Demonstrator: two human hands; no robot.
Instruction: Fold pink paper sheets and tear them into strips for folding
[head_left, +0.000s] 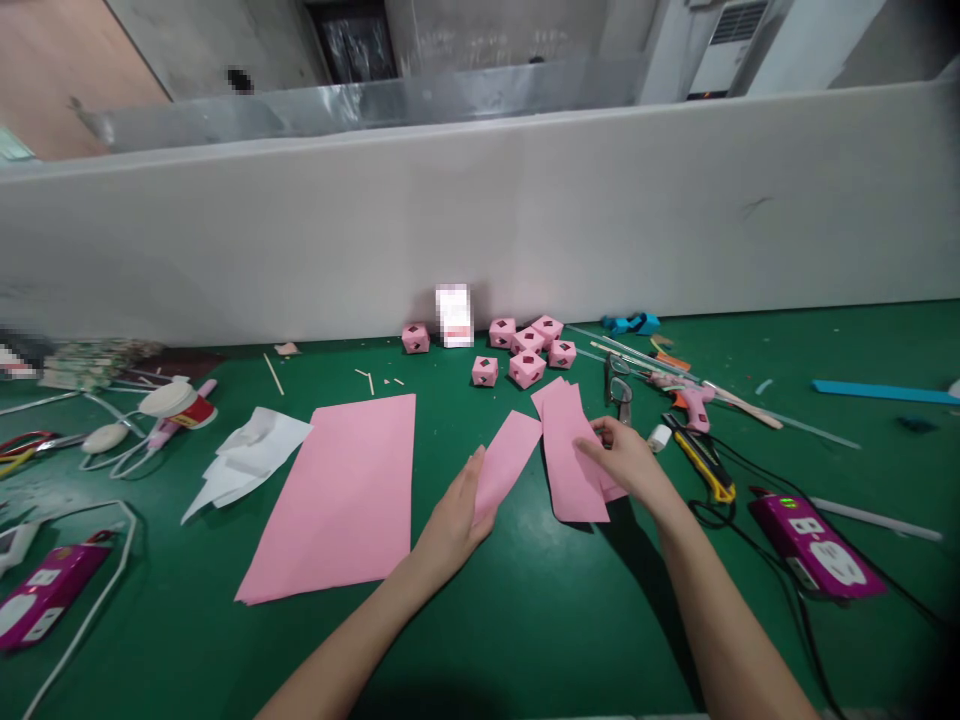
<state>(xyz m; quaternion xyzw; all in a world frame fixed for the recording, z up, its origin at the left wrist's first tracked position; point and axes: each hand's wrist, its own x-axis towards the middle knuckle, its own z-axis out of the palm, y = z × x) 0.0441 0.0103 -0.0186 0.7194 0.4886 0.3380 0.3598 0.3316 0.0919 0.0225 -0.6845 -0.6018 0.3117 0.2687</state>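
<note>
My left hand (450,515) grips a pink paper strip (511,455) between thumb and fingers, tilted up to the right above the green table. My right hand (628,458) pinches the right edge of another pink strip (568,450), with more pink strips partly hidden under it. Left of my hands lies a stack of large pink paper sheets (349,490). Behind my hands, several small pink paper cubes (527,368) with dark openings in their faces sit near the wall, and a single cube (415,339) stands farther left.
To the right lie a yellow utility knife (705,460), glasses (619,385), a pink glue gun (697,405) and a magenta power strip (821,550) with a black cord. On the left are white crumpled paper (251,455), a paper cup (178,402), scissors (34,447) and another power strip (52,590).
</note>
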